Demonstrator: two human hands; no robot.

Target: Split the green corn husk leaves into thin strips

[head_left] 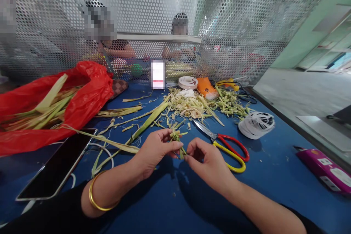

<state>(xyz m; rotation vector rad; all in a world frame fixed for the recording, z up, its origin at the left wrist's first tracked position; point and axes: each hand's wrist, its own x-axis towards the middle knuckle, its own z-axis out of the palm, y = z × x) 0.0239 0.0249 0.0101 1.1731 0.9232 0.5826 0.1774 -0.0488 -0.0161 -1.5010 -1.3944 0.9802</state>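
Observation:
A small woven piece of green leaf strips (176,137) is pinched between the thumb and fingers of my left hand (157,147). Fingertips of my right hand (207,157) close on the lower strip ends of the same piece. Just beyond my right hand lie scissors (230,148) with one red and one yellow handle, blades apart. A long green leaf (149,120) and thin fibres lie to the left of the hands. Behind them is a pile of pale leaf scraps (189,104).
Left: red bag (93,91) of leaves, dark tablet (59,164), white cable. Back: upright phone (158,74), tape roll (188,82), orange packet (206,87), perforated metal screen (148,3) with people behind. Right: white ribbon roll (256,125), purple box (326,170).

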